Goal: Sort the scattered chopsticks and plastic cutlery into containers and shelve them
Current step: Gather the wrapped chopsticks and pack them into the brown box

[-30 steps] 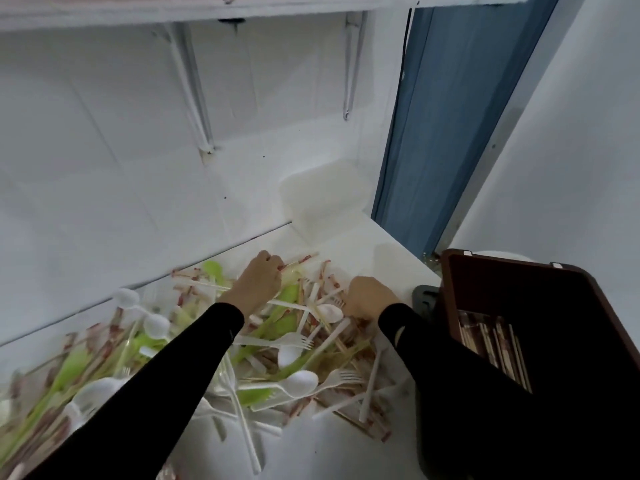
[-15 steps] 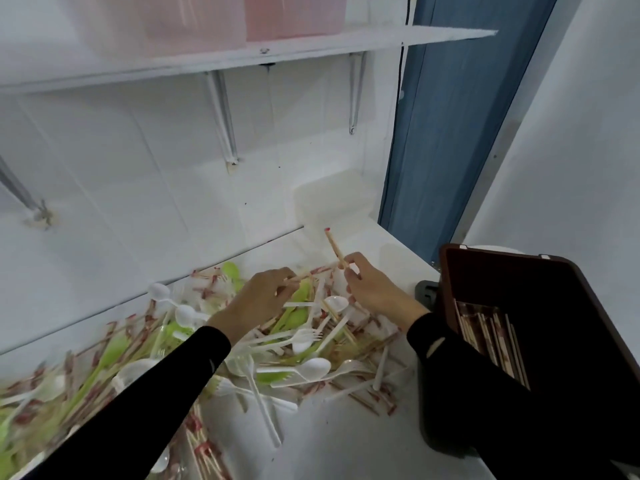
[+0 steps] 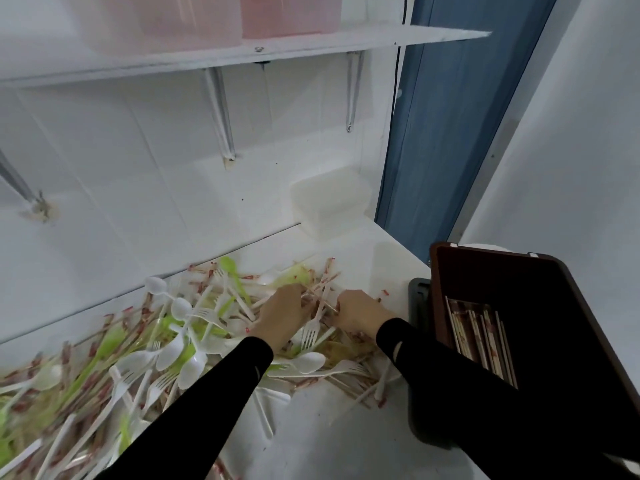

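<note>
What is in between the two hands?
In the head view, wrapped chopsticks and a white fork lie between the left hand and the right hand.

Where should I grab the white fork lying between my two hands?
Pinch the white fork by its narrow handle from above, probably with the right hand. Its tines point toward you and it lies flat atop the pile, handle running away.

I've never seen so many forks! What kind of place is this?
Probably a takeaway's storage corner. A heap of plastic cutlery and wrapped chopsticks covers a white counter, a brown bin holds more chopsticks, and pink tubs sit on a wall shelf.
</note>
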A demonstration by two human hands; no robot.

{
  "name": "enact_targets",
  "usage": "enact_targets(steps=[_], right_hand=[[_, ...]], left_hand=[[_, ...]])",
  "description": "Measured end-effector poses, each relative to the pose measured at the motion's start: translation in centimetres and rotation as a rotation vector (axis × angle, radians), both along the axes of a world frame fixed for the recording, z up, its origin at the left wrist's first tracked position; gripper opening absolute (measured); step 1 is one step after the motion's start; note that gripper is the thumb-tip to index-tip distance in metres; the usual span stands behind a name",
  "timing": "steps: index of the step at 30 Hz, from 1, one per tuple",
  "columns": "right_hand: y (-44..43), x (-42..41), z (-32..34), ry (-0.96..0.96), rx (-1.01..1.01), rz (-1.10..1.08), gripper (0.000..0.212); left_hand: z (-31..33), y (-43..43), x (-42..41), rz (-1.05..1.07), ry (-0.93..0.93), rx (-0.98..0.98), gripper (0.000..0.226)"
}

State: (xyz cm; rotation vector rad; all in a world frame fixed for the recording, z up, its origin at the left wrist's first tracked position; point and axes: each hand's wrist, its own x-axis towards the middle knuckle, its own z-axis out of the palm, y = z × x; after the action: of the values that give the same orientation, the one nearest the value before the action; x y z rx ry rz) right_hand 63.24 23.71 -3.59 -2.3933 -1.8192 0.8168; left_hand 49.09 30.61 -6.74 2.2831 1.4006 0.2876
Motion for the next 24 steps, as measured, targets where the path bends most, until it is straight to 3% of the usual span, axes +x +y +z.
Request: enact_targets(steps=[5, 11, 14, 20, 24], right_hand=[[-0.2, -0.2, 1.7, 0.047, 0.022, -0.003, 0.034], [-1.5, 0.3, 3.6, 0.304, 0.241, -0.203, 0.022], [-2.7, -0.4, 4.9, 0.452, 0.397, -0.288, 0.025], [-3.9, -1.2, 6.5, 0.660, 0.408, -0.450, 0.022], [-4.0, -1.6, 5.6, 0.717, 0.614, -0.618, 0.021]], left_hand=[[0.6, -0.1, -0.7, 0.048, 0.121, -0.132, 0.021], [1.5, 0.4, -4.6, -0.009, 0.176, -0.273, 0.033], [1.8, -0.1, -6.2, -0.015, 0.197, -0.250, 0.031], [2.5, -1.0, -6.2, 0.054, -0.003, -0.133, 0.029], [2.8, -1.8, -4.4, 0.048, 0.099, -0.039, 0.025]])
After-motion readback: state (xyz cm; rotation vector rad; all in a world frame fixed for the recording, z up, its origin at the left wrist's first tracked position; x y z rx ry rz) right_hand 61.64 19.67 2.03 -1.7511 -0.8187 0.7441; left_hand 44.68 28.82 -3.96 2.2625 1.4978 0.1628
